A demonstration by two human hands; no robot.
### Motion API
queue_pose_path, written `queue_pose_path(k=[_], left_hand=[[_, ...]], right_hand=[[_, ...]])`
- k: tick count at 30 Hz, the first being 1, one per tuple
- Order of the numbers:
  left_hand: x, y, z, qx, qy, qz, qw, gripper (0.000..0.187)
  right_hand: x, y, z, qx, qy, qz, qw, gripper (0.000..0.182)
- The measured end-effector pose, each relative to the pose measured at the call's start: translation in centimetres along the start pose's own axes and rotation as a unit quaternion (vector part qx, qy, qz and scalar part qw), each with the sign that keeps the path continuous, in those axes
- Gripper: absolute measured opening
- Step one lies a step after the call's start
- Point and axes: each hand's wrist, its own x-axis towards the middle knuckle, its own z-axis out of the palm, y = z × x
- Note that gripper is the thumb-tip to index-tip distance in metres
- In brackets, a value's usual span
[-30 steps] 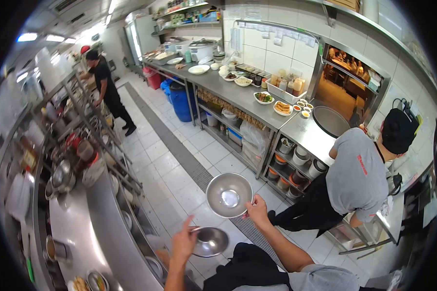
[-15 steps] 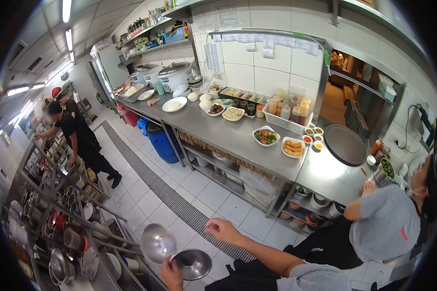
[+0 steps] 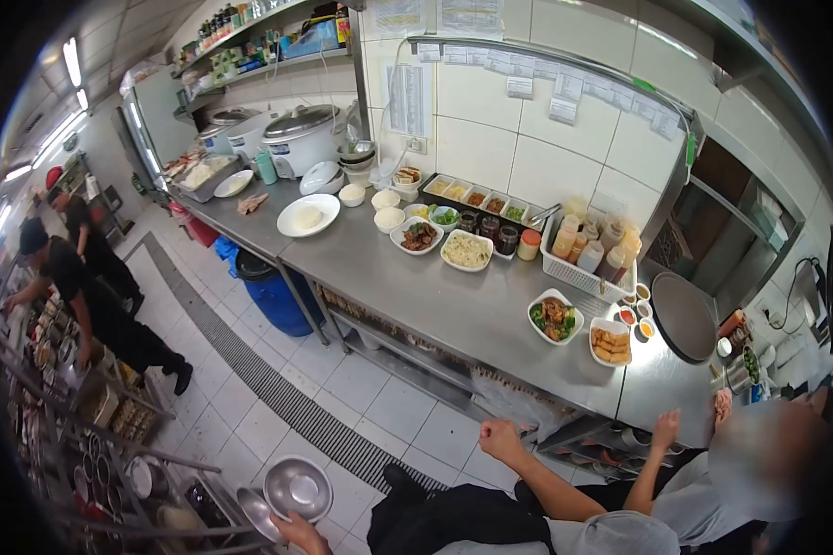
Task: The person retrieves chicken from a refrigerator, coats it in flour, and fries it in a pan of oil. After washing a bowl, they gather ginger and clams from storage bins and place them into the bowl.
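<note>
Left hand point(image 3: 298, 534), bottom edge of frame left of centre, is closed on the rim of a steel bowl point(image 3: 298, 487); a second steel bowl point(image 3: 254, 512) sits just beside it, lower left, overlapping. Can't tell whether the hand grips both or just the one. Right hand point(image 3: 502, 438), lower centre, is loosely fisted and holds nothing, hanging in the air in front of the counter edge point(image 3: 491, 365).

Risks, as I judge them:
- One-handed rim grip on two smooth bowls: the second could slide off and drop onto the tiled floor point(image 3: 379, 407) or the rack point(image 3: 111, 416) at lower left.
- A co-worker point(image 3: 750, 462) is right beside at lower right, their hand point(image 3: 664, 428) near the counter end. An elbow bump is plausible in that gap.
- Wet or greasy steel would make slipping worse; can't tell from here.

Bowl look: round, shallow-to-mid depth, polished stainless, empty, inside facing the camera with glare in the base. The second one is tilted, mostly edge-on.
</note>
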Motion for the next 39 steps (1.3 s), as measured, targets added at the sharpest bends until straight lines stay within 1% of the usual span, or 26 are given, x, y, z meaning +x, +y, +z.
queue_pose_path(k=[1,3,5,7,9,11,12,14,16,18,19,20,21,22,23,25,26,28,29,30,31,32,33,35,37,39], left_hand=[[1.3,3.6,2.0,-0.003,-0.008,-0.002,1.0,0.043],[4.5,10.0,7.1,-0.094,-0.113,-0.015,0.989,0.048],[7.2,14.1,12.5,-0.12,-0.132,-0.001,0.984,0.047],[9.4,18.6,16.0,-0.139,-0.151,0.018,0.979,0.047],[10.8,23.6,18.5,-0.165,-0.207,0.048,0.963,0.048],[12.6,24.9,21.2,-0.162,-0.214,0.069,0.961,0.048],[13.5,24.6,21.7,-0.156,-0.216,0.083,0.96,0.048],[15.0,24.8,23.5,-0.123,-0.225,0.064,0.965,0.048],[16.0,23.9,24.5,-0.045,-0.187,0.052,0.98,0.051],[16.9,22.6,25.1,0.021,-0.151,0.031,0.988,0.054],[16.9,24.6,24.6,0.028,-0.148,0.029,0.988,0.054],[17.3,28.3,25.1,0.096,-0.145,0.002,0.985,0.055],[17.2,30.0,25.8,0.154,-0.146,-0.022,0.977,0.057],[17.7,30.0,26.6,0.163,-0.149,-0.025,0.975,0.057],[18.5,29.4,27.2,0.183,-0.138,-0.007,0.973,0.058],[20.0,28.7,28.5,0.218,-0.129,0.026,0.967,0.061],[20.2,30.4,29.3,0.225,-0.129,0.022,0.966,0.061],[20.7,34.7,31.4,0.198,-0.156,-0.018,0.968,0.062],[20.2,37.0,32.5,0.147,-0.15,-0.005,0.978,0.064],[20.6,37.5,33.3,0.154,-0.153,-0.005,0.976,0.064],[21.2,37.6,34.4,0.17,-0.176,-0.008,0.97,0.067],[21.7,37.2,35.5,0.186,-0.2,-0.011,0.962,0.07],[23.1,31.1,37.5,0.058,-0.148,0.013,0.987,0.055],[23.1,32.3,39.6,0.077,-0.162,0.023,0.984,0.053],[22.8,34.7,41.5,0.093,-0.168,0.03,0.981,0.052],[22.3,37.6,43.1,-0.011,-0.274,-0.012,0.962,0.046]], right_hand=[[1.9,-1.2,-0.1,-0.006,0.004,0.005,1.0,0.006],[7.6,-4.7,-0.6,0.054,0.074,-0.105,0.99,0.01],[13.7,-7.7,-1.7,0.078,0.099,-0.075,0.989,0.014],[19.3,-11.8,-4.6,0.072,0.068,-0.035,0.994,0.013],[26.1,-12.4,-5.0,0.046,0.098,-0.08,0.991,0.011],[33.6,-11.5,-5.2,-0.017,0.159,-0.181,0.97,0.013],[36.8,-11.2,-5.1,-0.03,0.166,-0.173,0.97,0.013],[44.8,-10.9,-6.0,-0.076,0.177,-0.147,0.97,0.014],[52.8,-9.6,-6.9,-0.156,0.168,-0.09,0.969,0.017],[61.7,-6.1,-7.0,-0.232,0.141,-0.027,0.962,0.018],[65.5,-4.5,-7.2,-0.26,0.121,0.002,0.958,0.017],[70.8,-4.0,-7.6,-0.255,0.113,0.001,0.96,0.017],[73.7,-3.8,-8.8,-0.338,0.098,0.022,0.936,0.017],[75.2,-3.0,-9.0,-0.419,0.071,0.044,0.904,0.017],[76.4,-1.7,-8.4,-0.42,0.061,0.047,0.904,0.017],[78.5,0.4,-7.3,-0.45,0.004,0.037,0.892,0.016],[78.8,0.1,-7.8,-0.45,-0.004,0.036,0.892,0.016],[79.0,-1.2,-10.1,-0.386,0.035,0.047,0.921,0.015],[78.7,-2.0,-11.1,-0.385,0.028,0.048,0.921,0.015],[78.2,-2.7,-12.2,-0.329,0.053,0.047,0.942,0.015],[78.0,-2.5,-12.7,-0.273,0.08,0.048,0.957,0.015],[78.0,-1.6,-12.7,-0.275,0.076,0.054,0.957,0.015],[78.0,-0.7,-12.5,-0.25,0.086,0.044,0.963,0.016],[78.0,0.0,-12.3,-0.225,0.091,0.035,0.969,0.016],[77.9,-0.4,-12.6,-0.028,0.197,0.041,0.979,0.017],[77.6,0.0,-12.6,-0.049,0.172,0.058,0.982,0.017]])
